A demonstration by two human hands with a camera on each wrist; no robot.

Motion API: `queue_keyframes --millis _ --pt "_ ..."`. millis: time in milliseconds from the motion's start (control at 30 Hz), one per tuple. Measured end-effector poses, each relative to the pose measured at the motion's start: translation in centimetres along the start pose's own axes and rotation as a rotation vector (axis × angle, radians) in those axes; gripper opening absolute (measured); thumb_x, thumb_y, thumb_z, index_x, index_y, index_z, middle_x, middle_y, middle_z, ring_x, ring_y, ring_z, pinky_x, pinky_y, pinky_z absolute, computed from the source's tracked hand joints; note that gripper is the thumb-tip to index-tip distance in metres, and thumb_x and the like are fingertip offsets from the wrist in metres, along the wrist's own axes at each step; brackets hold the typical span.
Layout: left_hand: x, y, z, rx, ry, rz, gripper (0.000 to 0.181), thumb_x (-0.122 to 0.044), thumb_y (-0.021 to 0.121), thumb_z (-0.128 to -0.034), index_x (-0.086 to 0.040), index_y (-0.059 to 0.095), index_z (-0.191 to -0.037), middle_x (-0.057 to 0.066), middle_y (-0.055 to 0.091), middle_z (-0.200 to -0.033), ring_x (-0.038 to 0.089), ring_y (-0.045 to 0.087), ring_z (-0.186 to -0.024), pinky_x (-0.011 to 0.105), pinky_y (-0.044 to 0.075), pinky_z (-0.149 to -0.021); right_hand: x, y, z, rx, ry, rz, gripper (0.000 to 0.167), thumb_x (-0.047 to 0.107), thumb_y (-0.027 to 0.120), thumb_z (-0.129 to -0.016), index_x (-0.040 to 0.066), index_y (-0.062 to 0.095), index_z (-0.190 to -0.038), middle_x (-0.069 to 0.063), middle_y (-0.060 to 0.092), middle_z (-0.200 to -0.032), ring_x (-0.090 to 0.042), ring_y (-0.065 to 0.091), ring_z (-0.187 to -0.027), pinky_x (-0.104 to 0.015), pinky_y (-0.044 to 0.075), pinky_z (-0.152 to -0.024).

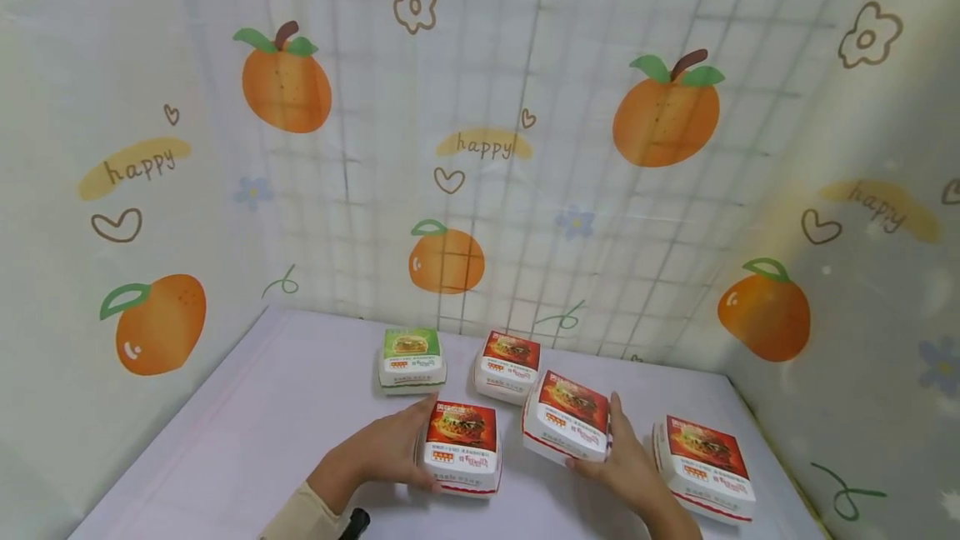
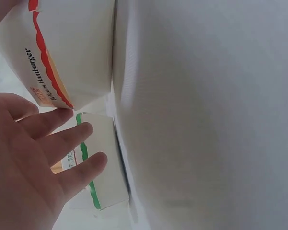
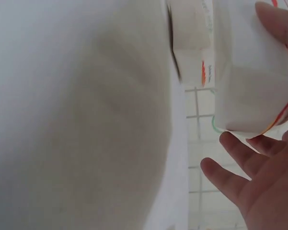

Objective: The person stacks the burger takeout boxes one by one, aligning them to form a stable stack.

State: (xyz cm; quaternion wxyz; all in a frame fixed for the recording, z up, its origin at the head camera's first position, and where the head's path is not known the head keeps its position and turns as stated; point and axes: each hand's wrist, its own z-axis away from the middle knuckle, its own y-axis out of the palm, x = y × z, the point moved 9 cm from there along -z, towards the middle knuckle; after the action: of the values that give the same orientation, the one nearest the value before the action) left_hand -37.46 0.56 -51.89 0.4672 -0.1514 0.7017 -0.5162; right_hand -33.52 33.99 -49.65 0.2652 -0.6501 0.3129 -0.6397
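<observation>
In the head view, my left hand (image 1: 386, 450) grips a red-topped burger box (image 1: 459, 450) from its left side, thumb at the front corner and fingers behind. The left wrist view shows the forefinger of this hand (image 2: 31, 153) against the box (image 2: 81, 52), the other fingers spread. My right hand (image 1: 626, 469) holds a second red-topped box (image 1: 567, 417), which sits tilted, by its right side. Seen from the right wrist, that box (image 3: 251, 72) has its underside off the table, between the thumb and fingers of the hand (image 3: 273, 187).
Behind stand a green-topped box (image 1: 412, 361) and a red-topped box (image 1: 507, 367). Another red-topped box (image 1: 702, 468) is at the right, beside my right forearm. A printed cloth (image 1: 360, 190) with oranges surrounds the pale table (image 1: 285, 407) at the back and sides.
</observation>
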Motion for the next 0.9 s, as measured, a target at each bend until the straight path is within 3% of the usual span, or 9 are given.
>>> queue_keyframes --millis 200,400,767,900 --pt "0.0 0.1 0.0 0.011 -0.023 0.002 0.14 -0.083 0.073 -0.0502 -0.015 0.014 -0.157 0.003 0.027 -0.158 0.023 0.036 -0.137 0.047 0.035 -0.106 1.6 0.1 0.0 0.008 -0.068 -0.032 0.141 0.048 0.087 -0.065 -0.001 -0.014 -0.152 -0.032 0.009 -0.155 -0.046 0.015 -0.141 -0.061 0.017 -0.11" --pt "-0.2 0.2 -0.1 0.024 -0.031 -0.021 0.138 -0.082 0.072 -0.0527 -0.016 0.012 -0.158 0.003 0.025 -0.158 0.024 0.036 -0.137 0.048 0.035 -0.106 3.2 0.0 0.2 -0.009 -0.141 -0.063 0.135 0.045 0.086 -0.067 -0.001 -0.007 -0.153 -0.028 0.011 -0.156 -0.043 0.016 -0.141 -0.061 0.019 -0.109" --pt "-0.9 -0.3 0.4 0.005 -0.002 -0.03 0.136 -0.083 0.069 -0.0553 -0.013 0.013 -0.157 0.004 0.022 -0.159 0.023 0.032 -0.139 0.046 0.034 -0.108 5.8 1.4 0.6 0.029 -0.118 -0.09 0.131 0.052 0.084 -0.066 0.008 0.0 -0.156 -0.019 0.017 -0.157 -0.037 0.033 -0.134 -0.063 0.031 -0.103" --pt "-0.9 -0.5 0.6 -0.014 0.013 -0.04 0.134 -0.083 0.068 -0.0569 -0.013 0.013 -0.157 0.002 0.022 -0.16 0.022 0.032 -0.139 0.046 0.034 -0.107 6.7 2.1 0.7 0.032 -0.149 -0.1 0.13 0.051 0.084 -0.066 0.007 0.001 -0.156 -0.018 0.017 -0.157 -0.038 0.03 -0.136 -0.063 0.03 -0.104"
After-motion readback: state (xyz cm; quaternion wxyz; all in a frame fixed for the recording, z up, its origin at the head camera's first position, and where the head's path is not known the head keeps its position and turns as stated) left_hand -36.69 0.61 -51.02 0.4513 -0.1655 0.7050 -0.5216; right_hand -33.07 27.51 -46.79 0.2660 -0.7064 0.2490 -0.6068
